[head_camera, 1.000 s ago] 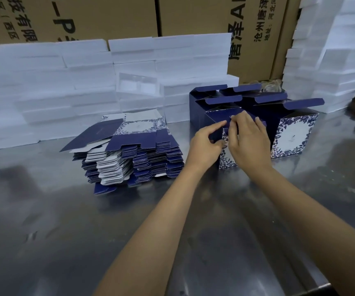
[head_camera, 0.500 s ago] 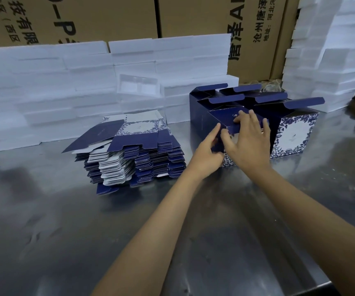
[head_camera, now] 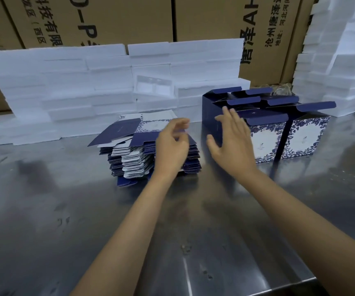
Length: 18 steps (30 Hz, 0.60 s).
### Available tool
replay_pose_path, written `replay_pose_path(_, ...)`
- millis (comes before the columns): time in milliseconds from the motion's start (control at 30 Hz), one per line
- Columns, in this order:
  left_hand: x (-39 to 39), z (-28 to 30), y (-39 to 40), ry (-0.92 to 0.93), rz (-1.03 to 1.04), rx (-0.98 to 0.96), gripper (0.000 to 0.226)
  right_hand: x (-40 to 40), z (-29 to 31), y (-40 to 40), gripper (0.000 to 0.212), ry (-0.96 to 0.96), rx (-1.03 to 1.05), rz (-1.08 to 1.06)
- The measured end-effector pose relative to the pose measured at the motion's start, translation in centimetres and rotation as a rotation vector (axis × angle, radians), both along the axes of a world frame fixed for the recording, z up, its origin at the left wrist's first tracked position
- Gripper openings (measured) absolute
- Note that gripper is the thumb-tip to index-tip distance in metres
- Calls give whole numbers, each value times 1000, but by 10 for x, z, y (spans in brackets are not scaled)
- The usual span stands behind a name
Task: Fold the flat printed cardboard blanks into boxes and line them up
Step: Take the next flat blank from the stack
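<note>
We see first the metal table [head_camera: 44,210], grey and shiny, which carries everything. Behind it stand big brown cartons [head_camera: 118,18] with printed characters, and in front of them a wall of white foam blocks [head_camera: 65,82]; another pile of white foam [head_camera: 339,60] rises at the right.

On the table, at the right of the middle, the folded boxes [head_camera: 300,137] stand together in rows, dark blue with a white and blue flower print on the front, and their top flaps are up. At the left of them, near but apart, lies the stack of flat blanks [head_camera: 129,154], with the blue and white edges uneven.

Our right hand [head_camera: 232,144] is spread with straight fingers in front of the left corner of the nearest box; it holds nothing, and we cannot tell if the fingers touch the box. Our left hand [head_camera: 172,146] is over the right part of the stack, the fingers loosely bent and blurred; we cannot tell if it has hold of a blank.
</note>
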<state>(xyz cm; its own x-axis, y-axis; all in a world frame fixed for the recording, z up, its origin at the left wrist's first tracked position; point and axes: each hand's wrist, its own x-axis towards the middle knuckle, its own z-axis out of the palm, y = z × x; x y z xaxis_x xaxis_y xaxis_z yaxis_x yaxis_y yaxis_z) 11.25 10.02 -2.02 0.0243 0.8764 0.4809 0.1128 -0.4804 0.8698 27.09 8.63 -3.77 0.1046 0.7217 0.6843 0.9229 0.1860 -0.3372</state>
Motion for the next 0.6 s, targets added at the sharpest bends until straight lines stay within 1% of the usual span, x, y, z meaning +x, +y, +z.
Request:
replay_pose_path(67,-25,6,3,-12,175,81,38,-21,2,1,49,41,-48,83)
replay_pose_path(167,-73,9,15,-146,467,122,35,-48,4,5,47,111,-111,179)
replay_pose_path(200,-90,8,21,-157,570,91,34,-55,4,7,47,122,-127,198)
replay_pose_path(233,-107,4,27,-137,665,20,36,-62,5,9,48,129,-141,209)
replay_pose_path(267,-123,0,32,-99,732,-90,42,-67,4,12,51,140,-159,213)
replay_pose_path(300,-136,-4,37,-64,746,-221,55,-72,4,15,54,157,-181,208)
replay_pose_path(333,-147,-9,39,-49,701,-344,70,-77,3,19,59,172,-208,192)
replay_pose_path(367,-155,-14,41,-62,618,-438,83,-82,3,22,65,183,-239,167)
replay_pose_path(400,-160,-19,41,-101,526,-496,91,-86,3,25,69,195,-269,140)
replay_pose_path(433,-163,-24,42,-158,449,-522,92,-91,2,28,71,211,-286,117)
replay_pose_path(500,-165,-30,42,-240,360,-520,74,-100,-2,31,66,267,-268,82)
replay_pose_path(533,-165,-31,45,-241,347,-492,65,-103,-3,33,61,300,-242,69)
replay_pose_path(567,-166,-31,47,-220,331,-461,63,-106,-4,36,56,329,-218,59)
replay_pose_path(600,-166,-31,48,-189,312,-428,66,-109,-5,37,51,354,-197,54)
